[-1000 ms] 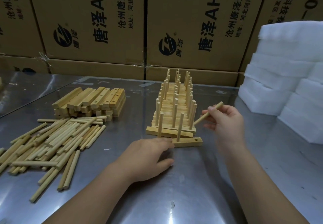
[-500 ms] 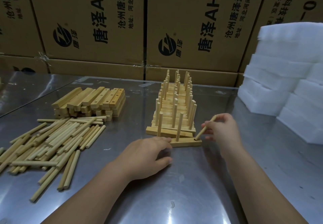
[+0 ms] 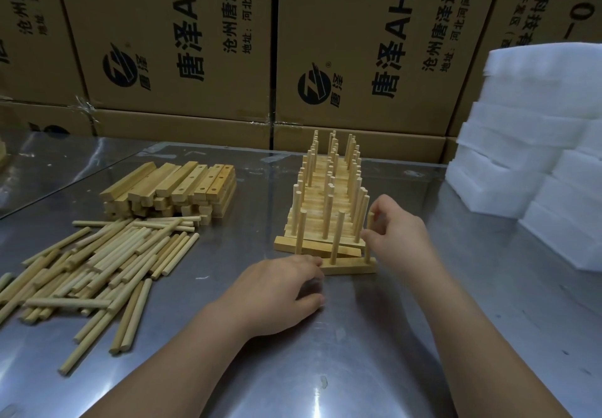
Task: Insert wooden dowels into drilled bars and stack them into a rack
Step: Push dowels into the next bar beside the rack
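Flanking rack (image 3: 325, 189): dowels (image 3: 97, 261), foam blocks (image 3: 527, 144)

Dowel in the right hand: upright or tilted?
Upright. The dowel stands vertical on the right end of the front bar, pinched near its top by the right hand. Seating depth: cannot tell.

- Loose dowels (image 3: 97, 264): pale straw yellow, a few browner, plain.
- Drilled bars (image 3: 182, 183): warmer honey yellow, with dark round holes dotted along the top faces.
- Rack (image 3: 325, 215): light yellow wood throughout.
- Front bar (image 3: 348, 267) and end dowel (image 3: 368, 254): same light wood, unmarked.
- Table (image 3: 358, 368): silvery grey metal, streaky reflections, small white glints.
- Cardboard boxes (image 3: 358, 10): brown, with black printed characters and a round black logo.
- Foam blocks (image 3: 534, 118): plain white.
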